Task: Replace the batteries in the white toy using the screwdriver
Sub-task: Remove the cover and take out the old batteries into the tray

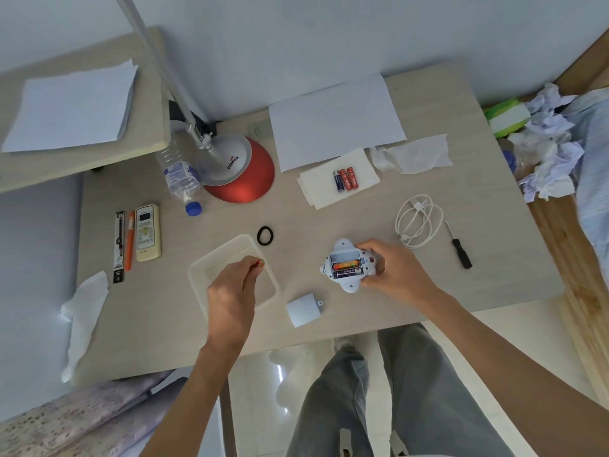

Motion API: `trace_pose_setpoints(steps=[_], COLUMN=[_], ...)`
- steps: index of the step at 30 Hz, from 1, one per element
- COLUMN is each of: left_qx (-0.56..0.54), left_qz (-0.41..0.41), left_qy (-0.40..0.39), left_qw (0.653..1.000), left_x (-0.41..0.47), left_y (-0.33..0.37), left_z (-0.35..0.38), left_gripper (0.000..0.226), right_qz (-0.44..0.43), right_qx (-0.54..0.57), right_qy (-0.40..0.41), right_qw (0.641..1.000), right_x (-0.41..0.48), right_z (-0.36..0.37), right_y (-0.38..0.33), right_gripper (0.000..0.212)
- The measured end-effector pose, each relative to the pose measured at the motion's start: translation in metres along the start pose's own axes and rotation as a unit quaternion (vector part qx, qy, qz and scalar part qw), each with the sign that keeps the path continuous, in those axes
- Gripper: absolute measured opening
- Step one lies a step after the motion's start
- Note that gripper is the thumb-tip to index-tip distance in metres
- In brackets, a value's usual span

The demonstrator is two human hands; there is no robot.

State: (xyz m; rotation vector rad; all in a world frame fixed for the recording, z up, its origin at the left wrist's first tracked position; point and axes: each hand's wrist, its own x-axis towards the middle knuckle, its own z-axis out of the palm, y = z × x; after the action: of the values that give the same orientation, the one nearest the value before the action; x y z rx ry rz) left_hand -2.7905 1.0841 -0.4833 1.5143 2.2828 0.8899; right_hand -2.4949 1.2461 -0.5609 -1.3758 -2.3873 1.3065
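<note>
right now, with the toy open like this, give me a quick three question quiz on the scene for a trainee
1. True or false: the right hand, which grips the white toy, also holds the screwdriver.
2. What does the left hand pinch over the white tray?
A. a battery
B. the hair tie
C. the orange pen
3. How many batteries lie on the napkin?

Key:
1. False: the screwdriver lies on the table, apart from both hands.
2. A
3. Three
</note>
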Motion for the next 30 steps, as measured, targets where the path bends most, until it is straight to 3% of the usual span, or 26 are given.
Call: trace_pose_setpoints(steps=[6, 16, 21, 24, 28, 30], left_qx=[0.059, 0.102, 0.086, 0.017, -0.014, -0.012], left_qz=[-0.08, -0.085, 0.05, 0.106, 0.082, 0.071], left_qy=[-0.069, -0.084, 0.009, -0.02, -0.188, -0.241], left_qw=[0.993, 0.988, 0.995, 0.994, 0.979, 0.968], left_x=[0.003, 0.008, 0.007, 0.009, 0.012, 0.013], left_y=[-0.047, -0.048, -0.012, 0.028, 0.057, 0.059], left_z=[0.0, 0.012, 0.012, 0.029, 0.071, 0.092], left_gripper=[0.013, 0.011, 0.015, 0.031, 0.084, 0.096], right_qz=[0.0, 0.004, 0.004, 0.004, 0.0, 0.001], right_qx=[-0.009, -0.004, -0.004, -0.012, -0.026, -0.034], right_qy=[-0.006, -0.003, -0.004, -0.002, 0.007, 0.014], right_qw=[1.0, 1.0, 1.0, 1.0, 1.0, 0.999], right_x=[0.002, -0.001, -0.003, -0.004, -0.006, -0.007], right_z=[0.002, 0.0, 0.0, 0.001, 0.002, 0.002], right_y=[-0.002, -0.005, -0.006, -0.007, -0.009, -0.012], right_gripper=[0.067, 0.065, 0.066, 0.067, 0.066, 0.068])
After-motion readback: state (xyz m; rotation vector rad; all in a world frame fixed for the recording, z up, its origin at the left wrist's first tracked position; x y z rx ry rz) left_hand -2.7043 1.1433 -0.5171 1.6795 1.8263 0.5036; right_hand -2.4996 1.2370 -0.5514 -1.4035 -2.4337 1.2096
